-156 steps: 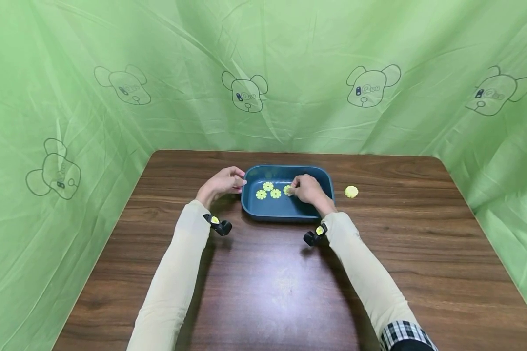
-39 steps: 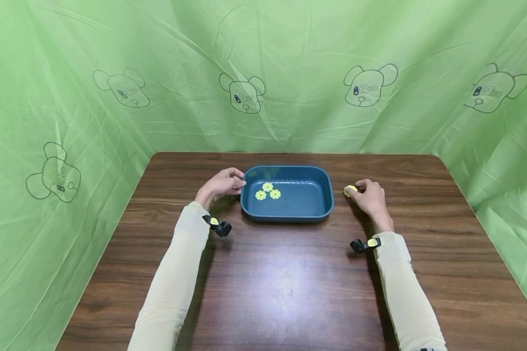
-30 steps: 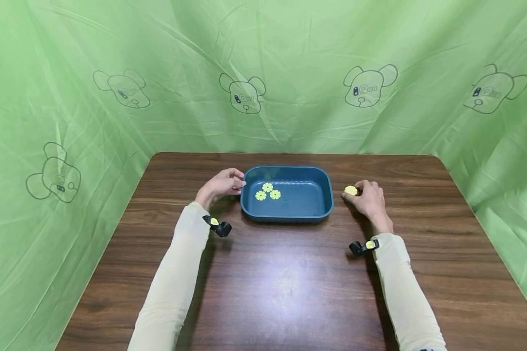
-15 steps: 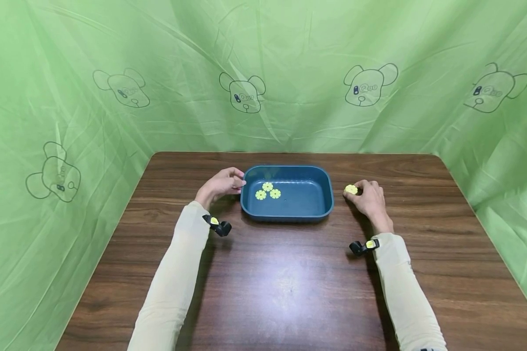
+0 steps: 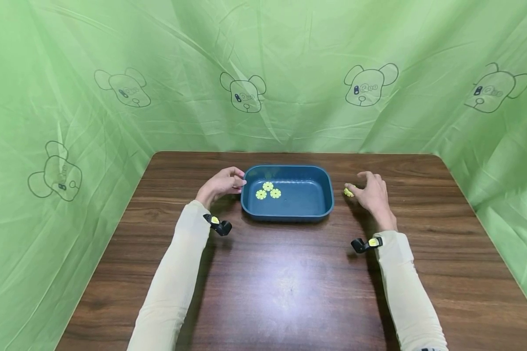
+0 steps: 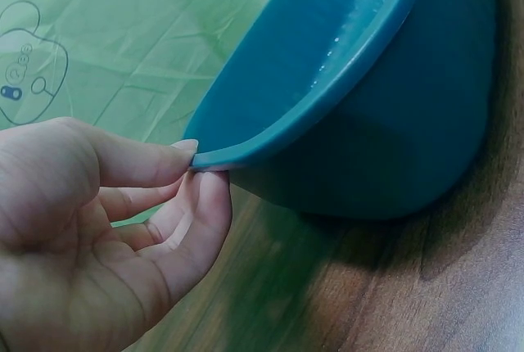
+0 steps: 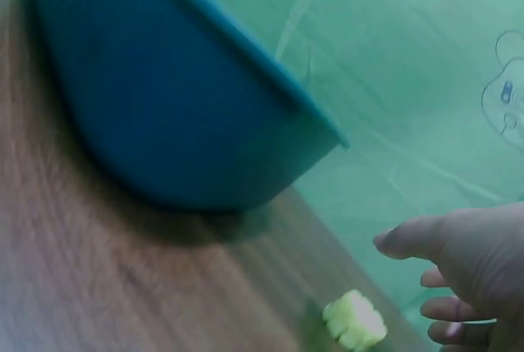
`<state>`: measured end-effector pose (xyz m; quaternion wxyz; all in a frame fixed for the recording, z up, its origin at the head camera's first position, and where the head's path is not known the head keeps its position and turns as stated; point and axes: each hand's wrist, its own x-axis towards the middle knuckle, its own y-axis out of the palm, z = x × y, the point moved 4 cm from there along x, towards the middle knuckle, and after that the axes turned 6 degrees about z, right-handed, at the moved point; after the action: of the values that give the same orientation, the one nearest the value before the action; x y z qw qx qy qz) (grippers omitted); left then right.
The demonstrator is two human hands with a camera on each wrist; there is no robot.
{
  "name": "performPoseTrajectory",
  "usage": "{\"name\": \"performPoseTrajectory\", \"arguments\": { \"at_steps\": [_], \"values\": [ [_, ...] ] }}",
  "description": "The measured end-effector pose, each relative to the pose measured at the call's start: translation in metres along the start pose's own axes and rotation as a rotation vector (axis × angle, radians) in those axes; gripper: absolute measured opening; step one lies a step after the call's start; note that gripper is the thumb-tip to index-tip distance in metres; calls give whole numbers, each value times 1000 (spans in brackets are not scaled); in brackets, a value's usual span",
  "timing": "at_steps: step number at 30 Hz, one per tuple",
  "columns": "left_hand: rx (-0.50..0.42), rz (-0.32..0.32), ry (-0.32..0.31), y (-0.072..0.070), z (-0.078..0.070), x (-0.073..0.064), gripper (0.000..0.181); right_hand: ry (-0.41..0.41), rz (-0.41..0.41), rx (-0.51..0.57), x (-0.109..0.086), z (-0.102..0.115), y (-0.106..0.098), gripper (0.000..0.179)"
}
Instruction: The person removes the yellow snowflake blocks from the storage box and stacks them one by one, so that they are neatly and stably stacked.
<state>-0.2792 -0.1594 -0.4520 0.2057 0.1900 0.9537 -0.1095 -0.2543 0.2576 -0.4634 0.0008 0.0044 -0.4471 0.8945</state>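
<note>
My left hand pinches the left rim of a blue rectangular tray between thumb and fingers. In the left wrist view the thumb lies over the rim, with a finger beneath it. Three yellow flower-shaped discs lie flat in the tray's left half. Right of the tray, my right hand hovers with thumb and fingers spread. Beside the thumb on the table stands a short stack of yellow flower-shaped pieces, apart from the fingers in the right wrist view. In the head view the thumb partly covers this stack.
A dark wood-grain table carries everything. Green cloth with printed bear outlines hangs behind the table and at both sides. Each wrist wears a black camera mount.
My right hand has moved from the tray to the stack on its right; the fourth disc has left the tray. Lately its fingers have let go of the stack and spread. The left hand stays put.
</note>
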Motion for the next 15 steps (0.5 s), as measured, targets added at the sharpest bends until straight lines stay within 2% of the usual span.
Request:
{"name": "performPoseTrajectory", "arguments": {
  "at_steps": [7,15],
  "values": [
    [16,6,0,0,-1,0,35,-57,-71,69,5,23,-5,54],
    [1,21,-3,2,-3,-3,39,-125,-99,131,10,55,-1,48]
  ]
}}
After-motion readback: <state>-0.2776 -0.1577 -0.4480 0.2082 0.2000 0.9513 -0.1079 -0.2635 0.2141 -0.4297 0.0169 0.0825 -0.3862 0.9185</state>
